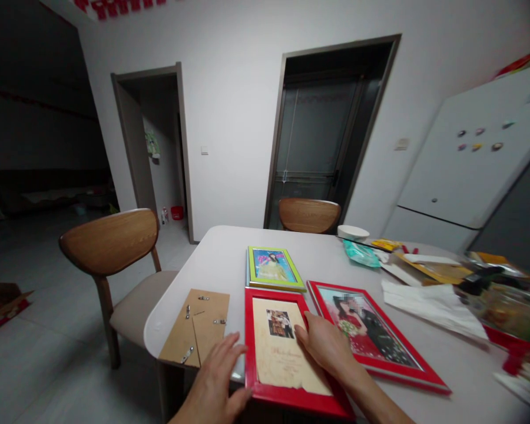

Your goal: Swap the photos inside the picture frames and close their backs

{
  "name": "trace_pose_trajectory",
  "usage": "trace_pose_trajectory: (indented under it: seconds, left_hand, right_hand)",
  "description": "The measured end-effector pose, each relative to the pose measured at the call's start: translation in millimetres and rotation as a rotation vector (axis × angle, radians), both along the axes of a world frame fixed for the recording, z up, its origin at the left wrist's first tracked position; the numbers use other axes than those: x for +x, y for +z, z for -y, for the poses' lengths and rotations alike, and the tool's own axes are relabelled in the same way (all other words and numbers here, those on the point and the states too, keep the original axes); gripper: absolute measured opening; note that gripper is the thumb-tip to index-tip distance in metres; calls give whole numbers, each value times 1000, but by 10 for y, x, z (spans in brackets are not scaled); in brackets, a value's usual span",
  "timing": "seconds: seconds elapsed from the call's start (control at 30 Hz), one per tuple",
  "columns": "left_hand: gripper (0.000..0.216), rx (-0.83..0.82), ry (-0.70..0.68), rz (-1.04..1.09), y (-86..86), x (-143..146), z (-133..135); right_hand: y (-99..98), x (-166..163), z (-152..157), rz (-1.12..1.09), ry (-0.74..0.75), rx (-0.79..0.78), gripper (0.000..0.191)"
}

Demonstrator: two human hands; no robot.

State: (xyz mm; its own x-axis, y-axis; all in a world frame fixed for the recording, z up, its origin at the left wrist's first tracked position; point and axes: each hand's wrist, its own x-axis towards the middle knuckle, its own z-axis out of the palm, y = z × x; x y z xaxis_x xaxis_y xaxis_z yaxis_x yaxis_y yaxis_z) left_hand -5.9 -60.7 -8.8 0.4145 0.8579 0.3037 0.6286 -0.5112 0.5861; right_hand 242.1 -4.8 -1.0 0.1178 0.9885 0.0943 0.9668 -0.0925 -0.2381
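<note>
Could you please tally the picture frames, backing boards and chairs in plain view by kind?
Red rectangular picture frames: 2
Lime-green rectangular picture frame: 1
Brown flat backing board with metal clips: 1
Brown wooden-backed chairs: 2
Total: 6

From afar, I see a home's dining area: a wooden-backed chair [115, 240] with padded seat beside a pale worktop [218, 259], framed portraits [272, 267] and a white bowl [352, 233] on it, a white refrigerator [454, 171] dotted with magnets [497, 146], and a glazed door [318, 138].
</note>
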Motion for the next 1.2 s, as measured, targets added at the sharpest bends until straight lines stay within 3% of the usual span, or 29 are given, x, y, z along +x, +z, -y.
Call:
trace_pose_trajectory:
  seconds: [0.13,0.23,0.37,0.53,0.7,0.93,1.0,1.13,1.2]
  left_hand:
    - [60,-18,271,-214,-95,-507,-121]
    - [62,3,416,-345,-247,-764,-205]
    - [49,114,395,-307,-365,-815,-215]
    - [36,195,332,-198,-382,-767,-188]
    - [35,199,309,-83,-295,-770,-218]
    - [50,313,403,269,53,-309,21]
    - [48,308,339,306,52,-138,81]
    - [44,138,-187,83,-35,191,77]
    - [46,39,-317,-26,-47,344,40]
  right_hand:
    - [65,-127,48,-70,66,64,35]
    - [127,-438,146,-197,247,113,36]
    - [130,-1011,304,-268,498,128,34]
    - [-7,-1426,367,-163,556,114,42]
    - [-21,-1401,334,-389,522,163,41]
    - [381,-888,381,-676,437,309,38]
    - [484,-666,381,-690,356,359,33]
    - [552,-286,387,-718,174,375,30]
    - [522,-163,408,-738,125,360,30]
